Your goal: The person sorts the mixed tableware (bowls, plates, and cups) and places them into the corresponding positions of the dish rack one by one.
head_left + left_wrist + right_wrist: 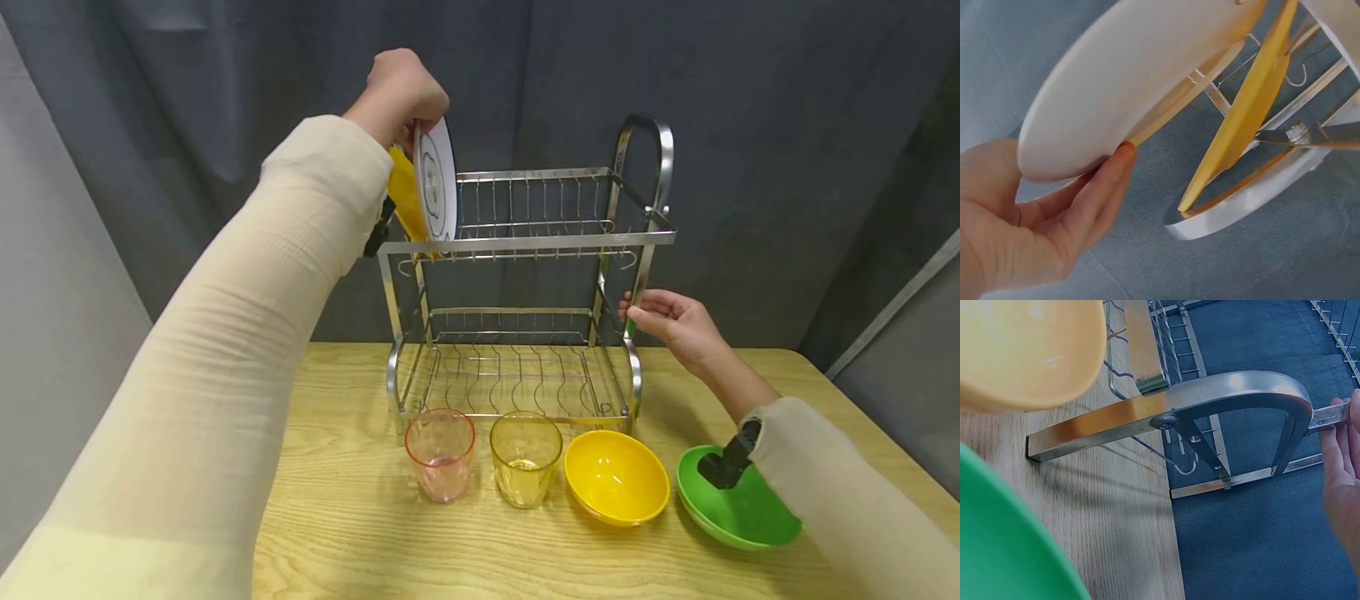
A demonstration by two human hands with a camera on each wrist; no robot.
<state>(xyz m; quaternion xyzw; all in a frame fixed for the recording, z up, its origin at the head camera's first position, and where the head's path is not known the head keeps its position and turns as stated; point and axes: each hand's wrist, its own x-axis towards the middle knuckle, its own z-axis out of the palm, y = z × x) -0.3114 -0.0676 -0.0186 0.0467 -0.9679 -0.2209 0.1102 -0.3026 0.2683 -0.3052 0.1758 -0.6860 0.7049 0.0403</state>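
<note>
Dark blue-grey cloth hangs behind a pale wood-grain table. On my head feed, the left hand is up at 11 o'clock, thumb and fingers pinching the rim of a white plate. I see that plate standing nearly on edge at the upper tier of the metal rack, its line-patterned face toward 3 o'clock and its lower edge behind the front rail; whether it bears on the wires, I can't tell. Toward the plate's 9 o'clock side, a yellow plate leans in the same tier, partly hidden by the wrist. At 3 o'clock I have the right hand curled around the rack's upright, thumb in front and fingers behind. Farther out, before the rack's foot, stand a red-rimmed cup just past 6 o'clock, a yellow cup between 5 and 6, and a yellow bowl between 4 and 5. Just beside it, at 4 o'clock, a green bowl lies partly under the right sleeve.
</note>
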